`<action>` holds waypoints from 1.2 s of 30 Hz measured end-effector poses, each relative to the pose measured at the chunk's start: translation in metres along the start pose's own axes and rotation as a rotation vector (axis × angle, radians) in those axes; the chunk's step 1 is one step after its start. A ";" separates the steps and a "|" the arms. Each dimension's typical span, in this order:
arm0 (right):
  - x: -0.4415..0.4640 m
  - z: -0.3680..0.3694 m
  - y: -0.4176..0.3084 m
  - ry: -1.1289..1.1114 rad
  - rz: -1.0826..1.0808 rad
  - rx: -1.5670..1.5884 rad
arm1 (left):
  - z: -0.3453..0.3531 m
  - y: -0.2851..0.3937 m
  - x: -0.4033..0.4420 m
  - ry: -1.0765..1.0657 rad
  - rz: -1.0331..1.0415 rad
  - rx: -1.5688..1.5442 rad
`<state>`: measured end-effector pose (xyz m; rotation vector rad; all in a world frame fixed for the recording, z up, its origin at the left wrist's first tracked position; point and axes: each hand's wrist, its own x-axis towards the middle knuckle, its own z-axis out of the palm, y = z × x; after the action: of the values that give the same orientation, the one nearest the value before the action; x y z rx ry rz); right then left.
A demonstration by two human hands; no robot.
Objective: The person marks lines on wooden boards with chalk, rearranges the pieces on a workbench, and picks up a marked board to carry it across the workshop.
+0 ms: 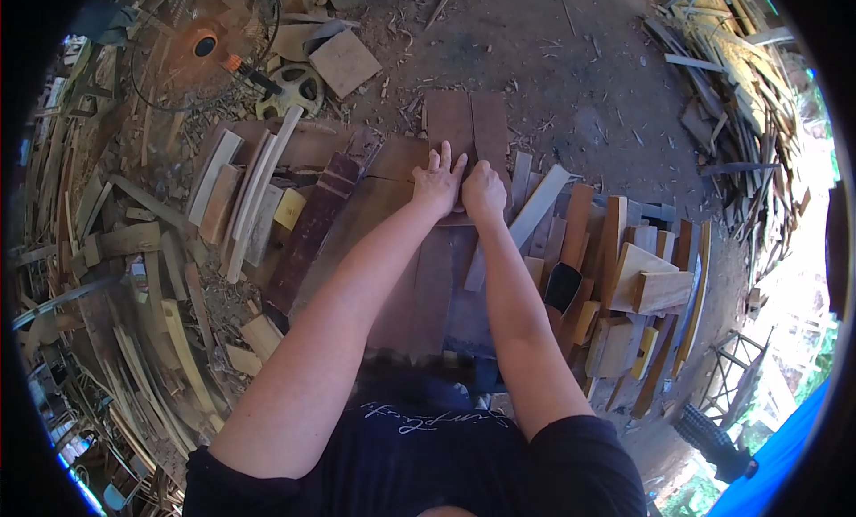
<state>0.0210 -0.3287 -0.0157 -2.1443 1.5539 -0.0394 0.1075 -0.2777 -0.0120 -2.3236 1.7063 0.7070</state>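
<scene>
Here, hands (436,190) on wood (449,120), right grip unclear

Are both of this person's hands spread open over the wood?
No: the left hand has its fingers spread over the brown board, while the right hand beside it is curled closed.

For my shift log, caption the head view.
Left hand spread, right hand curled, over brown boards, with wood pieces on both sides and a fan at upper left.
</scene>
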 end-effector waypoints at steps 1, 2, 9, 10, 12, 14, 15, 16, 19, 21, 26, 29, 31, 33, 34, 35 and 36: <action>0.008 -0.001 -0.003 -0.011 0.019 -0.012 | 0.002 0.000 0.004 0.014 -0.020 0.010; 0.009 0.000 -0.002 0.002 0.007 0.005 | 0.006 -0.001 0.007 0.022 -0.017 0.017; -0.043 -0.009 0.009 -0.011 0.005 -0.026 | -0.010 0.001 -0.009 -0.039 0.015 -0.032; -0.029 -0.003 0.010 0.018 -0.027 0.003 | -0.011 -0.001 -0.008 -0.019 0.017 -0.030; 0.004 0.000 -0.001 0.003 -0.004 0.010 | -0.007 0.002 -0.002 -0.017 -0.006 0.003; 0.011 -0.002 -0.004 -0.016 0.024 0.008 | -0.003 0.001 0.003 -0.016 -0.023 0.032; 0.004 -0.004 -0.002 -0.010 0.027 0.008 | -0.003 0.001 0.001 -0.024 -0.019 0.029; -0.008 -0.006 0.003 -0.010 0.014 0.011 | -0.007 0.001 0.000 -0.031 -0.015 0.021; -0.035 -0.011 0.011 -0.071 0.023 -0.039 | -0.017 0.000 -0.010 -0.044 0.014 -0.036; -0.035 -0.005 0.010 -0.007 0.006 -0.032 | 0.006 -0.002 -0.002 -0.022 0.010 -0.015; 0.007 0.002 0.002 0.003 -0.031 -0.003 | -0.005 -0.001 0.000 -0.026 -0.007 -0.031; -0.031 -0.007 0.011 -0.033 -0.014 -0.039 | 0.008 -0.003 0.006 0.012 -0.010 0.016; -0.045 -0.015 0.008 -0.103 0.036 -0.060 | -0.010 -0.003 -0.009 -0.016 0.024 -0.043; -0.035 -0.006 0.009 -0.037 -0.004 -0.021 | 0.003 -0.004 -0.002 -0.011 0.017 -0.016; -0.023 -0.002 0.007 -0.035 -0.004 -0.013 | 0.003 -0.004 0.001 0.010 0.015 0.020; -0.006 0.000 0.003 -0.022 -0.008 0.004 | 0.002 -0.003 0.002 0.020 0.015 0.030; 0.004 0.000 0.000 -0.008 -0.011 0.020 | 0.000 -0.002 0.002 0.009 0.004 0.021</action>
<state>0.0222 -0.3322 -0.0166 -2.1346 1.5312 -0.0494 0.1095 -0.2786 -0.0129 -2.3132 1.7149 0.6767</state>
